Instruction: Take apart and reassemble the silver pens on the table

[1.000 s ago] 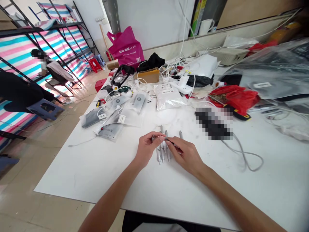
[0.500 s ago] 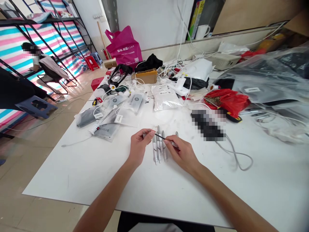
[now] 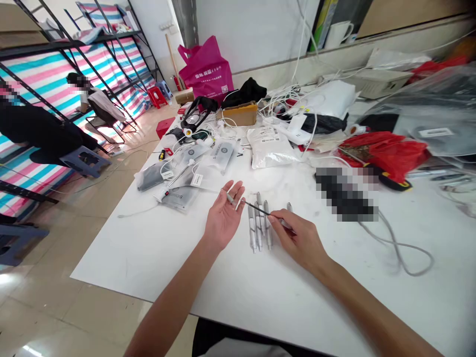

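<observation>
My left hand (image 3: 223, 218) is palm up with its fingers fanned out, and a short grey pen tip piece (image 3: 230, 198) rests against the thumb and fingers. My right hand (image 3: 297, 235) is closed around a pen, mostly hidden by the fingers. From it a thin black refill (image 3: 256, 208) points toward the left hand's fingertips. Between the hands, several silver-grey pens (image 3: 259, 225) lie side by side on the white table (image 3: 223, 292). Behind my right hand the end of another pen (image 3: 289, 206) shows.
Plastic-bagged items (image 3: 178, 198) and tangled white cables lie at the back left. A white parcel (image 3: 269, 148), a red plastic bag (image 3: 390, 151) and a blurred-out dark object (image 3: 345, 196) with a grey cord (image 3: 397, 243) are further back and right. Other people sit at the left.
My left hand has turned palm up and opened its fingers, now with the grey tip piece in it. More of the black refill shows. The view has shifted left.
</observation>
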Demonstrator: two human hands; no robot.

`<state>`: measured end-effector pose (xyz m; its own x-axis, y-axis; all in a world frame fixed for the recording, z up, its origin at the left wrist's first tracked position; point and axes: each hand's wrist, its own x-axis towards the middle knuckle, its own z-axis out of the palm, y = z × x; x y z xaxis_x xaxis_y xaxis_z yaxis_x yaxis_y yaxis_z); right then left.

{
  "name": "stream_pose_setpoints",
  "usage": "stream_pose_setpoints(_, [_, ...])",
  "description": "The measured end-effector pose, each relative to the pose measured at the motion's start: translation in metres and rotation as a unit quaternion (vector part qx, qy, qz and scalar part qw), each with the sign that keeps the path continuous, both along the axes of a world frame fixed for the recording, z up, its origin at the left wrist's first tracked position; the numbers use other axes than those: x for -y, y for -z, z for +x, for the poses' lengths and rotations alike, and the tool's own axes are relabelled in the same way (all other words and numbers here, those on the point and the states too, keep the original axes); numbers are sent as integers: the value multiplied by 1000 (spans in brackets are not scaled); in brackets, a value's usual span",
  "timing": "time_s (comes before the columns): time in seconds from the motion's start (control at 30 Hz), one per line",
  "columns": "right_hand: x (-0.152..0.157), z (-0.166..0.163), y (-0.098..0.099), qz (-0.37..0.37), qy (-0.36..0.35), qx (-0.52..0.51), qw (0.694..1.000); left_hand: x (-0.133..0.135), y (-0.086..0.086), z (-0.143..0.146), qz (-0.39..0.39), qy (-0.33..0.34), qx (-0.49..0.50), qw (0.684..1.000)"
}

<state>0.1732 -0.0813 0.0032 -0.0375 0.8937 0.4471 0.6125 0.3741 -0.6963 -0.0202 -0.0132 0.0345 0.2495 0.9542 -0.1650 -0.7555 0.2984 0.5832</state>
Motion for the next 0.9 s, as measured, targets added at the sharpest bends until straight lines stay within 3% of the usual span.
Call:
stream_pose_setpoints(0.27, [2, -3, 2, 4, -16, 14, 1000, 7, -9, 3, 56, 22, 10, 998])
stream_pose_setpoints(0.9, [-2, -1, 3, 33, -9, 19, 999, 9, -6, 9, 91, 24, -45, 995])
